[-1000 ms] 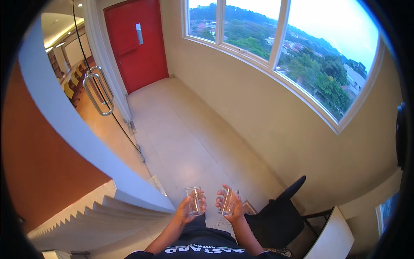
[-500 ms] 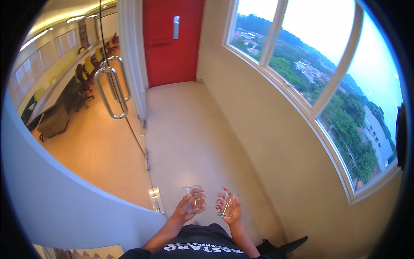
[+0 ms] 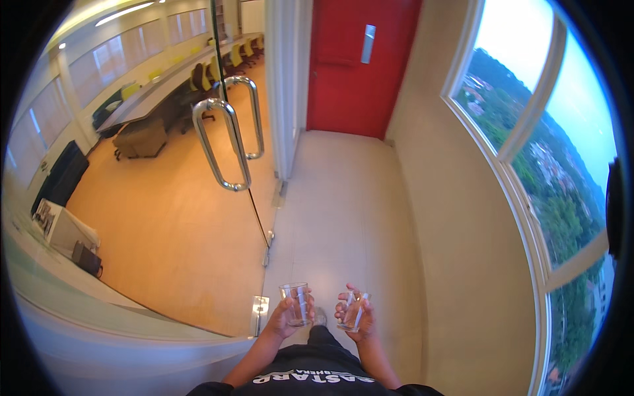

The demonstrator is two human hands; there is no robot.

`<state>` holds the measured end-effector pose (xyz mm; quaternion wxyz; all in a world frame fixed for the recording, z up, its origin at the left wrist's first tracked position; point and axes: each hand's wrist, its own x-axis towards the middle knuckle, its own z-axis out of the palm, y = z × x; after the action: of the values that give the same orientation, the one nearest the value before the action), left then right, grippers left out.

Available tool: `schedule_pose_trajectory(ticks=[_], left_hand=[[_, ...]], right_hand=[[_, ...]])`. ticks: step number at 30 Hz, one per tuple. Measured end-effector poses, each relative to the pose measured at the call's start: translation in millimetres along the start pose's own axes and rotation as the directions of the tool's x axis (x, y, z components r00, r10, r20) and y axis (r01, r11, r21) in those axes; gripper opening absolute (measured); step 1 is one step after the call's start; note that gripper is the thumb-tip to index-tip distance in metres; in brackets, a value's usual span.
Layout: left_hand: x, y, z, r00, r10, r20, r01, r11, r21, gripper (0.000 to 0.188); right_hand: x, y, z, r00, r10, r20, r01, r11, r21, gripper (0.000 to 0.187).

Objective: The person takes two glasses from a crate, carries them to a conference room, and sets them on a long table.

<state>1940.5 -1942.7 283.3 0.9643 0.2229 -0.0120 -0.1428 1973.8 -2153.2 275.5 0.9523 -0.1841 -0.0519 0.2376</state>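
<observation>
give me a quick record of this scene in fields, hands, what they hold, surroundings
left hand: the left hand holds a clear glass, upright
right hand: the right hand holds a second clear glass, tilted
spacing: the two glasses are apart, side by side in front of the body
floor: pale tiled floor
left side: glass door with curved metal handles; room with wooden floor and chairs behind it
ahead: red door
right side: large window over green hills

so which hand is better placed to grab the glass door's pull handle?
Left, probably. The pull handle stands ahead and to the person's left, on the left hand's side. But both hands hold clear glasses, right hand too, so neither is free.
</observation>
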Motion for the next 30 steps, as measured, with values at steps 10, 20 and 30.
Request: schedule_pose_trajectory(ticks=[10,20,30], left_hand=[[145,89,4,0.946,0.319,-0.049,-0.316,0.946,0.068,0.058],[235,173,-34,0.874,0.476,-0.096,-0.463,0.876,0.133,0.06],[327,292,-50,0.869,0.482,-0.107,-0.423,0.838,0.344,0.059]], right_hand=[[234,-65,10,0.95,0.286,0.125,-0.265,0.951,-0.162,0.073],[397,-61,22,0.908,0.367,0.201,-0.337,0.926,-0.17,0.071],[534,-52,36,0.883,0.42,0.21,-0.368,0.897,-0.246,0.076]])
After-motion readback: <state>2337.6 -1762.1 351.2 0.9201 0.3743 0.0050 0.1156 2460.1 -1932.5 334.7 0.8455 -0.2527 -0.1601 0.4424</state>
